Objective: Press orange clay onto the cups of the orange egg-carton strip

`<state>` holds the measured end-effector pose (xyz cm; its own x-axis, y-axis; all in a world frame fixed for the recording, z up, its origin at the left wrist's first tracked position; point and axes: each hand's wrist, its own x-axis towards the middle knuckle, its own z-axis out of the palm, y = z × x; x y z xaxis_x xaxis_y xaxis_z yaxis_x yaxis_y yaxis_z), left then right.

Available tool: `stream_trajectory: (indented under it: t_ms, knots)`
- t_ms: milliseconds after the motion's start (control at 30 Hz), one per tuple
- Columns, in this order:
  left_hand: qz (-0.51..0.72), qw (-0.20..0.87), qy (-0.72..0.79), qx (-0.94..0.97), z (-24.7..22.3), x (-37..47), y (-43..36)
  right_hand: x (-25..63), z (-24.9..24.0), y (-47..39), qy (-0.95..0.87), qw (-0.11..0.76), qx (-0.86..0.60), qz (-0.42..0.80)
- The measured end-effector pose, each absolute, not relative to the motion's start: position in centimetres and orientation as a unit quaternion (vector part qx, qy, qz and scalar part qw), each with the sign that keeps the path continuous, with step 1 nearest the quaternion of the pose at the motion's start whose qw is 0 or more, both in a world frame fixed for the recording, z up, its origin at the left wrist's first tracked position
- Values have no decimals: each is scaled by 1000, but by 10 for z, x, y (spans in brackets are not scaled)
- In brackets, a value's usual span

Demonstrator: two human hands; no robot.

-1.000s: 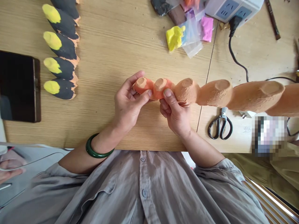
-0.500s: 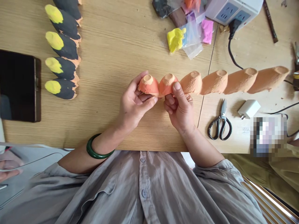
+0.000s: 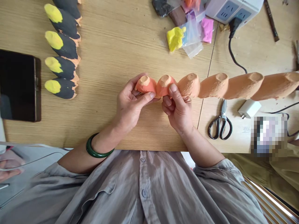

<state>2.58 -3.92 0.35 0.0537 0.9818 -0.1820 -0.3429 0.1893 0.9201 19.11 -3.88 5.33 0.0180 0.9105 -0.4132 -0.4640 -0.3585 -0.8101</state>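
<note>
Above the table (image 3: 109, 56) edge, centre frame, your left hand (image 3: 130, 107) pinches the end cup of the orange egg-carton strip (image 3: 210, 85); right hand (image 3: 178, 109) grips the 2nd cup, thumb on top. Strip's long axis runs off to your right, unsupported, so all the free length lies on the right-hand side, over the scissors (image 3: 220, 123).

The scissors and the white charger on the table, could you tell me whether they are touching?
Apart. The head view shows bare wood between the scissors and the white charger on the table.
</note>
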Motion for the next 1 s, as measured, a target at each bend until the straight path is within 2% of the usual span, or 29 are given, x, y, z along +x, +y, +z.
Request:
stream_trajectory:
  t_ms: [600,1000]
  knots:
    - [534,608,453,374,13,32,-40,203,49,-30,-210,493,-502,679]
    - [499,674,429,335,30,29,-40,213,45,-25,-226,505,-491,673]
